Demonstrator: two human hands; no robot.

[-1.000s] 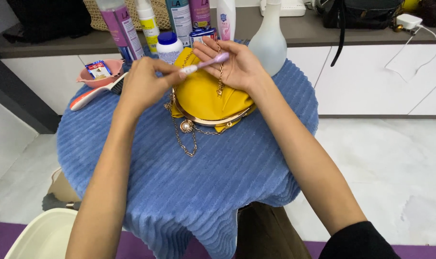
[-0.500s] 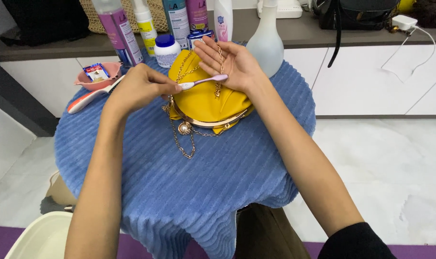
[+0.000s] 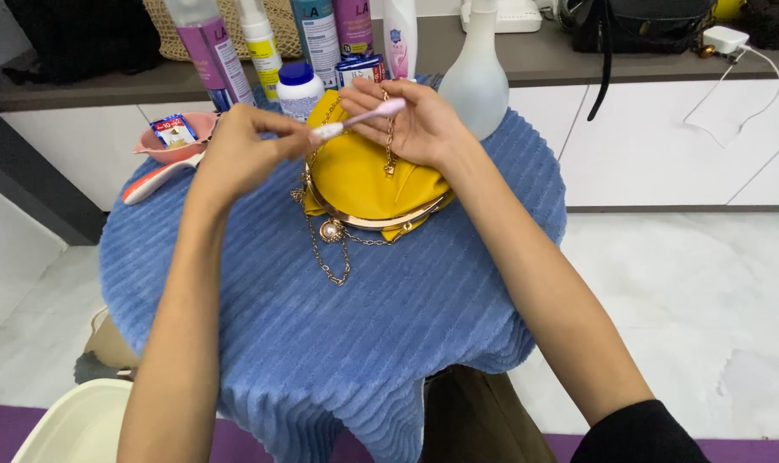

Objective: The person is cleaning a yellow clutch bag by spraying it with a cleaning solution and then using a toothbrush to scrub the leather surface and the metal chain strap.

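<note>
Yellow purse [image 3: 363,180]: unmoved on blue cloth [image 3: 321,343].
Toothbrush [image 3: 355,120]: lowered slightly, bristles probably nearer the chain [image 3: 390,141].
Left hand [image 3: 235,154]: fingers pinched near brush head.
Right hand [image 3: 415,124]: loosely curled around handle and chain.

Home room: cabinets [image 3: 664,129], toiletry bottles [image 3: 321,34]

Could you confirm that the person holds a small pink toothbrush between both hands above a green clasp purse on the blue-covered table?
Not quite: in the head view the clasp purse is yellow, not green. The rest holds: the left hand and right hand hold a small pink toothbrush above it on the blue-covered table.
</note>
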